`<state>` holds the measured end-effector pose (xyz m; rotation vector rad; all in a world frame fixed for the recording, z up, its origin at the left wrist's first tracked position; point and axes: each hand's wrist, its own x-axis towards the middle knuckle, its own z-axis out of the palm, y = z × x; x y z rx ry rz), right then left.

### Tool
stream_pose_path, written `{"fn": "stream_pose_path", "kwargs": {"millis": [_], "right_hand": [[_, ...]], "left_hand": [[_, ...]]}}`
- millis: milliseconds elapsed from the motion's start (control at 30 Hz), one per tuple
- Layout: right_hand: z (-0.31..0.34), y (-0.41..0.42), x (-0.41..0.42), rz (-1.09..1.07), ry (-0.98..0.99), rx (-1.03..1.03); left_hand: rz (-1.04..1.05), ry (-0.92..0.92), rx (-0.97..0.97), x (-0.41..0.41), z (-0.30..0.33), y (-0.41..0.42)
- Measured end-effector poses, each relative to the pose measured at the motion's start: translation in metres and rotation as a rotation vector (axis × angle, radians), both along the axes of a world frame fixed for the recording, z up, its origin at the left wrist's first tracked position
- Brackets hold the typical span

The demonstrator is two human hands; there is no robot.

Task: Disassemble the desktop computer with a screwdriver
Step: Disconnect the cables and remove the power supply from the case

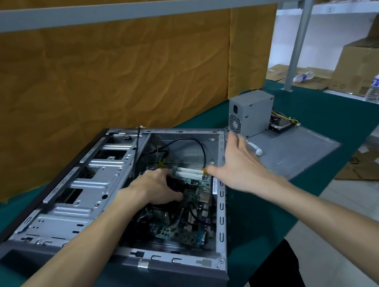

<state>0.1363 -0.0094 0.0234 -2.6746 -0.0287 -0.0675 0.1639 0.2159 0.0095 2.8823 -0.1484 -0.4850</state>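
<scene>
A: Where is the computer?

B: The desktop case (124, 197) lies on its side on the green table cover (321, 115), its open side facing up. The motherboard (183, 223) sits in the bottom of it, near the edge closest to the person, with white expansion slots (189, 172) further back and a black cable (198, 147) looping above them.

A: And the hands?

B: The left hand (156, 186) is down inside the case over the motherboard, fingers curled round a dark part there; what exactly it grips I cannot tell. The right hand (239, 161) hovers over the right wall of the case, fingers spread straight and wide, holding nothing.

A: What has come out already?

B: A grey power supply (251, 113) stands on the flat grey side panel (297, 153) to the right of the case, with its coloured wires (284, 117) trailing behind it. A white handle (255, 148) lies on the panel, just beyond the right hand's fingertips.

A: Anything else about?

B: A water bottle (377, 83) stands at the far right, cardboard boxes (362, 64) behind it, and brown paper (106, 77) covers the wall
</scene>
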Motion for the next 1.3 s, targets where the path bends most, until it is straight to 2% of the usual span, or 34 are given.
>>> {"fn": "stream_pose_path", "kwargs": {"millis": [167, 400, 567, 633, 767, 900, 967, 1100, 1300], "right_hand": [[0.009, 0.023, 0.029, 0.064, -0.098, -0.219], [0.011, 0.044, 0.07, 0.194, -0.22, -0.318], [0.015, 0.055, 0.108, 0.193, -0.347, -0.384], [0.02, 0.059, 0.127, 0.202, -0.317, -0.387], [0.017, 0.063, 0.151, 0.24, -0.17, -0.315], [0.001, 0.065, 0.151, 0.19, -0.287, -0.339], [0.0, 0.067, 0.152, 0.189, -0.285, -0.356], [0.0, 0.066, 0.152, 0.199, -0.259, -0.372], [-0.002, 0.065, 0.149, 0.194, -0.24, -0.341]], "left_hand": [[-0.039, 0.106, 0.09, -0.005, 0.007, 0.005], [-0.097, 0.213, 0.155, -0.004, 0.005, -0.001], [-0.09, 0.315, 0.184, 0.003, 0.004, -0.009], [-0.011, 0.262, 0.155, 0.009, -0.001, -0.013], [0.219, 0.04, -0.103, 0.027, -0.015, -0.022], [0.384, -0.078, -0.162, 0.048, -0.03, -0.023], [0.461, -0.122, -0.188, 0.062, -0.034, -0.019], [0.502, -0.228, -0.239, 0.076, -0.042, -0.011], [0.49, -0.22, -0.328, 0.086, -0.055, -0.005]]}}
